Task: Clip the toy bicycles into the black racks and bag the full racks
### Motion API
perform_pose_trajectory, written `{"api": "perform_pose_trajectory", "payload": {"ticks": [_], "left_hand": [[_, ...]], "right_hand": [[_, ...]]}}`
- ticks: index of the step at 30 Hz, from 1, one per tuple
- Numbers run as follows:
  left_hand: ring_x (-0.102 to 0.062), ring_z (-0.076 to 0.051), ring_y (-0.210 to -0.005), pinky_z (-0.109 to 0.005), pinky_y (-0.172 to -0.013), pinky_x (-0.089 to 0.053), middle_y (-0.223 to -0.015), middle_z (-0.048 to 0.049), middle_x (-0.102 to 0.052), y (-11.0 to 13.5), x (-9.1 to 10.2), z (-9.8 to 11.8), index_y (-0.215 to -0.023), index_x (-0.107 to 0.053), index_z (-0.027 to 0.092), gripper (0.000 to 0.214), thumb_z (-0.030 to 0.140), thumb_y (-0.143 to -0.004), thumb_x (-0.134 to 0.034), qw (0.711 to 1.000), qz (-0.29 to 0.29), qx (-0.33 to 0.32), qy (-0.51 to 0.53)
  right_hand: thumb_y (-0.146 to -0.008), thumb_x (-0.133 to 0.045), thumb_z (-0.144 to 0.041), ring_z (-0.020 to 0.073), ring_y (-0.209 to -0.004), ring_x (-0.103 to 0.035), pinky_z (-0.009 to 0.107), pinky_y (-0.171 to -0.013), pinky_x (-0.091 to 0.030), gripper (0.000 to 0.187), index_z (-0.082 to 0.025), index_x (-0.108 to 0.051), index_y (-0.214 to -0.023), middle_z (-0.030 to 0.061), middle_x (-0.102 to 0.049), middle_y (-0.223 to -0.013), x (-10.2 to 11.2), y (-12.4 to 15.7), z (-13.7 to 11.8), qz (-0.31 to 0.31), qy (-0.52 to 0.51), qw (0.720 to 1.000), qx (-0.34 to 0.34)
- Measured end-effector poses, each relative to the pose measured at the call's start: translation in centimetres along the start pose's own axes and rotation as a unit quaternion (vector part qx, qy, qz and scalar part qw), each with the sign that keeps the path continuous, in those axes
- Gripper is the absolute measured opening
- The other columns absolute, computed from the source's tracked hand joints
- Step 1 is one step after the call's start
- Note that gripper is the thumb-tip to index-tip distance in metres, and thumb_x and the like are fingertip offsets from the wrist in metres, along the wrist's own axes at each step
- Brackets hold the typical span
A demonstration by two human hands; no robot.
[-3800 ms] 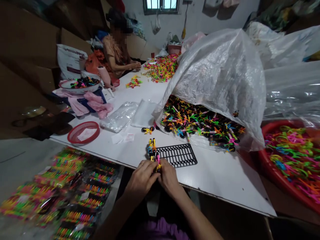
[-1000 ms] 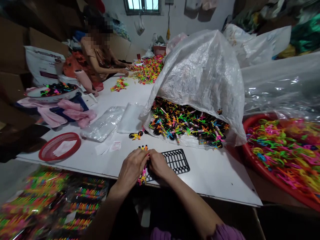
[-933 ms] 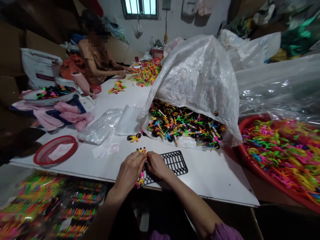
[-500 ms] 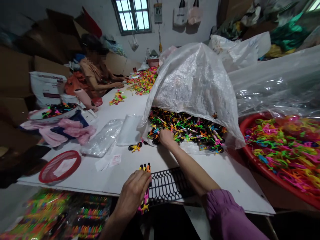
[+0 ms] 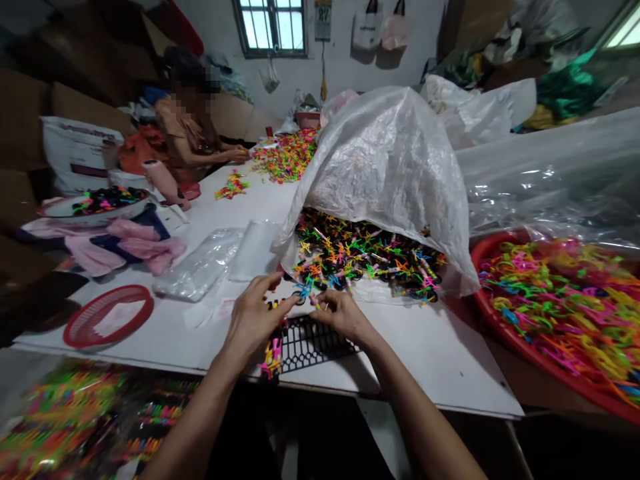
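Blue toy (image 5: 303, 291) between left fingers (image 5: 285, 309), right fingers (image 5: 332, 299).

Barred window (image 5: 273, 27) in a pale wall, calendar (image 5: 323, 20) beside it, white tote bag (image 5: 367, 31) and pink tote bag (image 5: 395, 33) hanging further right, seated co-worker (image 5: 185, 133) in a tan top, cardboard boxes (image 5: 87, 107) behind, red basket (image 5: 74, 325) holding white paper (image 5: 119, 320), green plastic (image 5: 567, 87) at upper right.
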State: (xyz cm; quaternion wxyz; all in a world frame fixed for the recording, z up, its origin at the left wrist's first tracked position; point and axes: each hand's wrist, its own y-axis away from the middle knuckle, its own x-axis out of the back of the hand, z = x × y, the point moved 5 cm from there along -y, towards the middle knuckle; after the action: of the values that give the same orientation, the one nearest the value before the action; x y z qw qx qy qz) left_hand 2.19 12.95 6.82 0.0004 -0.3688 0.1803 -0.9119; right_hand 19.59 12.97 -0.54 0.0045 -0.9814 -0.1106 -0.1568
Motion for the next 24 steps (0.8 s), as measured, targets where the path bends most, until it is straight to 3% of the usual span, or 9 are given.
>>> {"api": "perform_pose_trajectory", "payload": {"ticks": [2, 5, 10, 13, 18, 21, 24], "left_hand": [[-0.06, -0.019, -0.086, -0.03, -0.076, -0.046, -0.094, -0.0043, -0.065, -0.8, -0.5, 1.0, -0.102, -0.061, 0.018, 0.039, 0.04, -0.069, -0.064, 0.995, -0.056, 0.053, 0.067], [-0.061, -0.016, -0.072, -0.026, -0.069, -0.046, -0.075, -0.0004, -0.066, -1.0, -1.4, 2.7, -0.08, -0.064, 0.017, 0.019, 0.032, -0.069, -0.063, 0.976, -0.149, 0.072, 0.14], [-0.058, -0.013, -0.057, -0.023, -0.057, -0.043, -0.06, 0.0023, -0.062, 0.6, -1.2, 4.2, -0.069, -0.06, 0.015, 0.017, 0.032, -0.068, -0.063, 0.951, -0.198, 0.105, 0.213], [-0.058, -0.013, -0.056, -0.023, -0.055, -0.043, -0.059, 0.0017, -0.062, 1.5, -1.2, 4.3, -0.068, -0.059, 0.016, 0.022, 0.037, -0.068, -0.064, 0.932, -0.238, 0.122, 0.246], [-0.058, -0.013, -0.063, -0.023, -0.059, -0.043, -0.063, 0.0015, -0.061, 2.5, -0.7, 3.8, -0.068, -0.061, 0.016, 0.019, 0.033, -0.064, -0.067, 0.937, -0.226, 0.133, 0.229], [-0.058, -0.013, -0.07, -0.023, -0.064, -0.044, -0.076, 0.0014, -0.062, 3.0, -0.1, 3.8, -0.085, -0.063, 0.017, 0.026, 0.023, -0.06, -0.067, 0.942, -0.194, 0.13, 0.242], [-0.059, -0.012, -0.065, -0.023, -0.06, -0.046, -0.077, 0.0024, -0.059, 3.4, -0.2, 4.1, -0.098, -0.06, 0.017, 0.04, 0.021, -0.059, -0.067, 0.921, -0.191, 0.149, 0.304]], "right_hand": [[-0.066, -0.066, -0.03, 0.0073, -0.057, -0.039, 0.019, -0.05, -0.028, 0.021, -0.015, -0.058, -0.08, -0.0053, -0.046, -0.065, -0.9, 1.0, -1.8, -0.051, -0.01, 0.999, 0.014], [-0.066, -0.065, -0.029, 0.007, -0.056, -0.036, 0.019, -0.049, -0.025, 0.02, -0.016, -0.053, -0.075, -0.006, -0.042, -0.063, -1.3, 2.2, -3.7, -0.097, -0.021, 0.995, 0.001], [-0.069, -0.062, -0.031, 0.0062, -0.054, -0.029, 0.02, -0.048, -0.022, 0.021, -0.017, -0.047, -0.069, -0.0073, -0.032, -0.058, -2.1, 3.9, -5.3, -0.195, -0.088, 0.977, 0.001], [-0.071, -0.06, -0.031, 0.0061, -0.054, -0.028, 0.02, -0.048, -0.021, 0.019, -0.016, -0.05, -0.07, -0.007, -0.033, -0.059, -2.5, 4.6, -5.7, -0.209, -0.072, 0.975, 0.018], [-0.069, -0.063, -0.031, 0.0062, -0.053, -0.031, 0.02, -0.047, -0.019, 0.019, -0.015, -0.052, -0.067, -0.007, -0.035, -0.056, -2.2, 5.2, -5.9, -0.173, 0.063, 0.983, 0.015], [-0.069, -0.065, -0.037, 0.0063, -0.053, -0.032, 0.019, -0.047, -0.021, 0.026, -0.015, -0.051, -0.067, -0.0068, -0.036, -0.057, -2.3, 5.5, -5.9, -0.188, 0.015, 0.982, 0.008], [-0.068, -0.066, -0.043, 0.0056, -0.051, -0.029, 0.019, -0.046, -0.021, 0.032, -0.016, -0.048, -0.066, -0.0074, -0.035, -0.056, -2.6, 6.1, -5.8, -0.229, -0.069, 0.971, -0.006]]}}
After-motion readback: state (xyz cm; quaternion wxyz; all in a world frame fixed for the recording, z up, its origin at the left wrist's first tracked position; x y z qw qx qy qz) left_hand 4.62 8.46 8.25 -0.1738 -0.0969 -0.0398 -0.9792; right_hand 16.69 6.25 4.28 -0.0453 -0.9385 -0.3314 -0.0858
